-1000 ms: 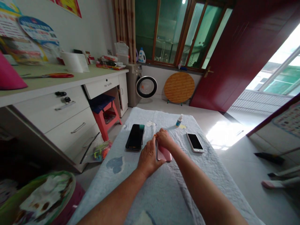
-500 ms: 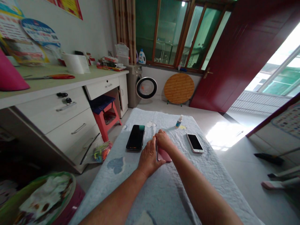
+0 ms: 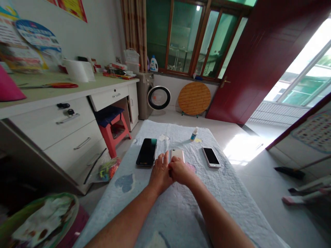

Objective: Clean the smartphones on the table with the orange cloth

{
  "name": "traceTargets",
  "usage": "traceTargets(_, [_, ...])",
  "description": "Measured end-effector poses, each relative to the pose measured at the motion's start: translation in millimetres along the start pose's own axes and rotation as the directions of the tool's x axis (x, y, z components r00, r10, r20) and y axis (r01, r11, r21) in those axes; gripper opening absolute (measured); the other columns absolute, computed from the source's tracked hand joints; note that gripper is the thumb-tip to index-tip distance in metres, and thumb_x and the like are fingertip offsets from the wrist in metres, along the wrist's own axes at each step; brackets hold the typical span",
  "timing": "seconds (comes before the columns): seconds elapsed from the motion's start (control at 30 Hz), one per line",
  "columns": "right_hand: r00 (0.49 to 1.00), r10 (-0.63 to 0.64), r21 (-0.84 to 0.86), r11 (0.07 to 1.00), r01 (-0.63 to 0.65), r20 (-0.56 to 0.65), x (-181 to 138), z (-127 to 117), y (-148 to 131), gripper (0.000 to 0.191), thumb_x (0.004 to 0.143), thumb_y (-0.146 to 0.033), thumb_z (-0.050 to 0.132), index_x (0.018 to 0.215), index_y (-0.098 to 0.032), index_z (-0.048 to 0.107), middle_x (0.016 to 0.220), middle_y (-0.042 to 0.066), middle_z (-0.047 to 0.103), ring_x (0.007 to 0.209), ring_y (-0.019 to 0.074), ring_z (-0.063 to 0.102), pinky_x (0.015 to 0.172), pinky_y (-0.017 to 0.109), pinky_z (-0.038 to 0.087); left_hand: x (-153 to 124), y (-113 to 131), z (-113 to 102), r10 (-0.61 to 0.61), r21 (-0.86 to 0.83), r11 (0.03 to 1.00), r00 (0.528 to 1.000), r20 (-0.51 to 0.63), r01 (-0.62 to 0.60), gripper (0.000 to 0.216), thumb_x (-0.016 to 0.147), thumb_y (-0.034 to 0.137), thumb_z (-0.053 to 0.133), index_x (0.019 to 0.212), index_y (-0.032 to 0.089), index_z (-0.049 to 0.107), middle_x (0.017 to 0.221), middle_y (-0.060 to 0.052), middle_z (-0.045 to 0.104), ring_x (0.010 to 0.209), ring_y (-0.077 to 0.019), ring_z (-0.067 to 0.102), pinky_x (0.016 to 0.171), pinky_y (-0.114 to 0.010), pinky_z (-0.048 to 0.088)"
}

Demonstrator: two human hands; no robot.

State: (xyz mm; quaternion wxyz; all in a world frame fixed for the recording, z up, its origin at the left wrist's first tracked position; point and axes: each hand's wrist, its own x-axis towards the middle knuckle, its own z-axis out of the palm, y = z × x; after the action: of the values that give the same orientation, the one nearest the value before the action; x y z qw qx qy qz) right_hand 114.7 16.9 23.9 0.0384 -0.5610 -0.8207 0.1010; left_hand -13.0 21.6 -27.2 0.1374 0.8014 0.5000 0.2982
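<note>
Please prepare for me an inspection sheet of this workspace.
Surface: patterned blue cloth, wrinkled.
Work things: pale phone, partly covered; black phone at left; white-framed phone at right; small bottle behind.
Clutter: pink patch, partly hidden; object or cloth print, cannot tell.
Hands: left hand at the pale phone's lower left, right hand over its lower part; grip unclear.
Cables: nothing seen.
Surroundings: washing machine, its door open; red stool; waste bin.

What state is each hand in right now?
Left hand: fingers mostly extended beside the middle phone; grip cannot be told.
Right hand: fingers curled over the middle phone's near part; grip cannot be told.
</note>
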Motion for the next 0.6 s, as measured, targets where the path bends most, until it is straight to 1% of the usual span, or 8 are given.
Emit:
traceTargets(0.1, [0.994, -0.078, 0.03, 0.997, 0.076, 0.079, -4.6, -7.8, -1.7, 0.02, 0.083, -0.013, 0.053, 0.082, -0.013, 0.073, 0.086, 0.008, 0.059, 0.082, 0.0154, 0.053, 0.075, 0.024, 0.04, -0.3, -0.2, 0.9, -0.001, 0.012, 1.0, 1.0, 0.008, 0.001, 0.096, 0.065, 0.025, 0.064, 0.146, 0.015, 0.013, 0.14, -0.021, 0.032, 0.135, -0.0338, 0.031, 0.107, -0.045, 0.032])
traceTargets(0.17, [0.991, -0.1, 0.045, 0.994, 0.096, 0.09, -5.3, -11.6, -0.9, 0.02, 0.083, -0.012, 0.052, 0.081, -0.013, 0.072, 0.086, 0.008, 0.059, 0.082, 0.0148, 0.053, 0.074, 0.023, 0.04, -0.1, 0.1, 1.0, -0.004, 0.008, 1.0, 1.0, 0.011, 0.004, 0.097, 0.064, 0.025, 0.064, 0.146, 0.016, 0.013, 0.141, -0.02, 0.032, 0.134, -0.034, 0.032, 0.107, -0.045, 0.032])
traceTargets(0.27, [0.998, -0.055, 0.052, 0.997, 0.054, 0.033, -2.7, -10.9, 2.6, 0.02, 0.085, -0.014, 0.052, 0.083, -0.014, 0.072, 0.089, 0.008, 0.06, 0.084, 0.0151, 0.053, 0.076, 0.023, 0.039, 0.6, 0.6, 0.7, 0.006, -0.013, 1.0, 1.0, 0.001, -0.006, 0.099, 0.064, 0.028, 0.066, 0.146, 0.018, 0.013, 0.14, -0.018, 0.034, 0.132, -0.0334, 0.035, 0.105, -0.045, 0.035])
traceTargets(0.37, [0.999, 0.0, 0.064, 0.998, 0.004, -0.053, 5.0, -3.7, 9.3, 0.021, 0.089, -0.018, 0.051, 0.087, -0.014, 0.072, 0.092, 0.008, 0.06, 0.087, 0.0153, 0.053, 0.078, 0.023, 0.039, 0.9, 1.2, -0.7, 0.023, -0.041, 0.999, 1.0, -0.011, -0.023, 0.103, 0.064, 0.034, 0.071, 0.146, 0.019, 0.01, 0.138, -0.017, 0.037, 0.129, -0.0332, 0.039, 0.103, -0.047, 0.037])
traceTargets(0.5, [0.99, 0.033, 0.049, 0.998, -0.027, -0.135, 22.2, 3.4, 21.7, 0.026, 0.093, -0.023, 0.047, 0.09, -0.016, 0.072, 0.092, 0.008, 0.06, 0.09, 0.0164, 0.051, 0.083, 0.026, 0.037, 0.8, 4.0, -4.7, 0.021, -0.059, 0.998, 1.0, 0.0, -0.021, 0.11, 0.062, 0.042, 0.076, 0.145, 0.023, 0.006, 0.137, -0.015, 0.039, 0.127, -0.0338, 0.041, 0.101, -0.049, 0.038])
traceTargets(0.6, [0.979, 0.105, 0.039, 0.994, -0.1, -0.174, 36.4, 2.4, 32.4, 0.03, 0.096, -0.027, 0.043, 0.093, -0.017, 0.072, 0.094, 0.008, 0.06, 0.091, 0.0167, 0.052, 0.084, 0.026, 0.036, 0.9, 6.2, -7.7, 0.023, -0.052, 0.998, 1.0, 0.007, -0.023, 0.112, 0.061, 0.046, 0.078, 0.145, 0.022, 0.008, 0.136, -0.016, 0.04, 0.127, -0.0342, 0.041, 0.104, -0.049, 0.035])
